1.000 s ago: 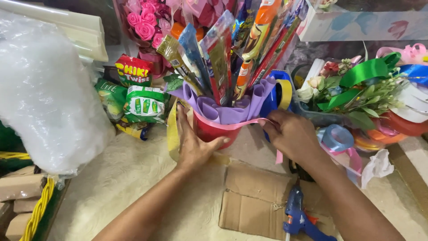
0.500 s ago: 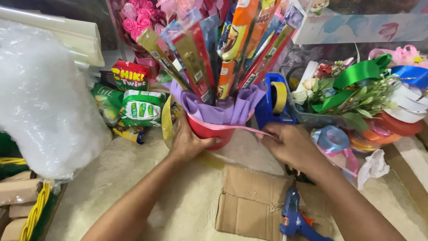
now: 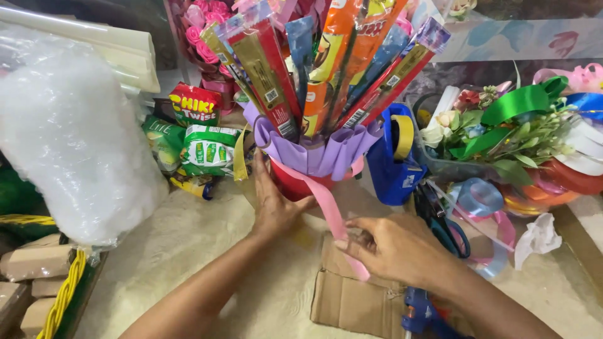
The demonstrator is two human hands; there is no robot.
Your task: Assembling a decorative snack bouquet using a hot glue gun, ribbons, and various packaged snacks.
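Closest to the camera, the right hand (image 3: 392,248) sits low over a flattened piece of cardboard (image 3: 352,301), fingers curled and pinching a pink ribbon (image 3: 326,210) that runs up at an angle to the red pot (image 3: 292,185). A blue glue gun (image 3: 418,314) lies just below that wrist. A bit further on, the left hand (image 3: 273,204) is spread flat against the pot's front, palm pressing it, not really clasping anything. The pot stands mid-table, collared with ruffled purple paper (image 3: 317,154), and tall snack packets (image 3: 326,69) fan out of it. Beyond: a blue tape dispenser (image 3: 392,163) to the right, green snack bags (image 3: 204,150) to the left, pink roses (image 3: 204,37) at the back.
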